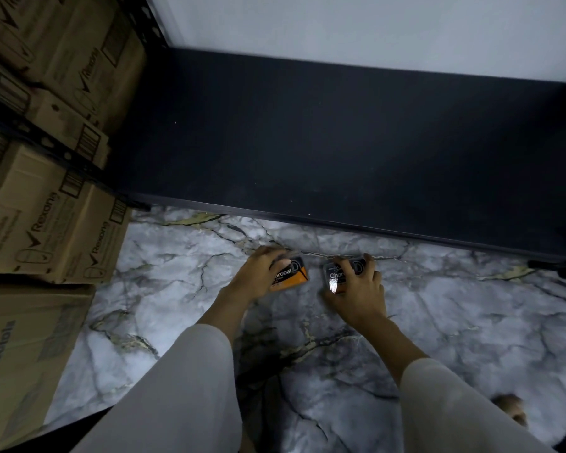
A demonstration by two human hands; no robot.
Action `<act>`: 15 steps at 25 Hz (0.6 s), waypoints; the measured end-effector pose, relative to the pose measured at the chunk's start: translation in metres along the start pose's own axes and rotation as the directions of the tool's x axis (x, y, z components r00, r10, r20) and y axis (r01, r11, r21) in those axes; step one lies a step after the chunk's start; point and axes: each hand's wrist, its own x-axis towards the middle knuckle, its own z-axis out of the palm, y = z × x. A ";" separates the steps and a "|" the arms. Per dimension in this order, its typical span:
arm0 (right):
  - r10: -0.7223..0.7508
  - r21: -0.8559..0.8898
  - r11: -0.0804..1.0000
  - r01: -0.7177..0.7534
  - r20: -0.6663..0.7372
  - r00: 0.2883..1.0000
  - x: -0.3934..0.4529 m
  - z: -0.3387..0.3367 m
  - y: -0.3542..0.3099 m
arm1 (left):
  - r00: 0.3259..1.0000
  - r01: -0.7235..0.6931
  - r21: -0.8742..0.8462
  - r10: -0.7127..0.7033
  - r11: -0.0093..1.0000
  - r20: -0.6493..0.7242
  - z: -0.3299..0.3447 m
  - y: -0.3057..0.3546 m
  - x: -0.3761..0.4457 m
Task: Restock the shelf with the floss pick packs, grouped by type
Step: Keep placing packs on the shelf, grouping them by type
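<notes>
My left hand grips an orange and black pack labelled Charcoal, fingers curled over its top. My right hand grips a second Charcoal pack, mostly black with a shiny patch, thumb across its front. Both packs are low over the marble floor, just in front of the dark shelf, whose board lies bare. The two packs are side by side, a small gap apart.
Brown cardboard cartons are stacked at the left on a black metal rack, with another carton on the floor. A grey marble floor runs before the shelf. A white wall stands behind. A bare foot shows at bottom right.
</notes>
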 end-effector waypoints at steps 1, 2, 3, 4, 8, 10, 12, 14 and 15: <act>0.006 0.002 1.000 -0.006 -0.009 1.000 0.000 0.000 0.001 | 1.000 0.005 0.031 -0.004 1.000 -0.017 0.002 -0.002 0.002; 0.010 0.000 1.000 -0.010 -0.018 1.000 -0.001 0.000 0.001 | 0.998 0.020 0.047 -0.018 0.999 -0.059 0.006 -0.003 0.003; 0.013 -0.002 1.000 -0.013 -0.025 1.000 -0.001 0.000 0.002 | 0.991 0.044 0.044 -0.038 0.998 -0.125 0.011 -0.002 0.002; 0.015 -0.002 1.000 -0.015 -0.032 0.999 -0.001 0.000 0.002 | 0.977 0.077 0.029 -0.070 0.997 -0.203 0.017 0.002 -0.001; 0.038 0.040 0.999 -0.035 -0.082 0.996 -0.004 0.002 0.003 | 0.890 0.264 0.029 -0.232 0.964 -0.391 0.051 0.035 -0.015; 0.045 0.059 0.998 -0.039 -0.104 0.994 -0.004 0.002 0.005 | 0.877 0.339 0.042 -0.299 0.940 -0.377 0.063 0.042 -0.013; 0.042 0.059 0.998 -0.036 -0.097 0.994 -0.002 0.002 0.008 | 0.868 0.371 0.042 -0.330 0.928 -0.371 0.066 0.044 -0.010; 0.040 0.061 0.998 -0.035 -0.086 0.995 0.000 -0.001 0.009 | 0.862 0.383 0.027 -0.347 0.923 -0.369 0.063 0.044 -0.010; 0.043 0.060 0.997 -0.039 -0.081 0.996 0.000 -0.003 0.008 | 0.861 0.386 0.023 -0.351 0.922 -0.367 0.060 0.045 -0.013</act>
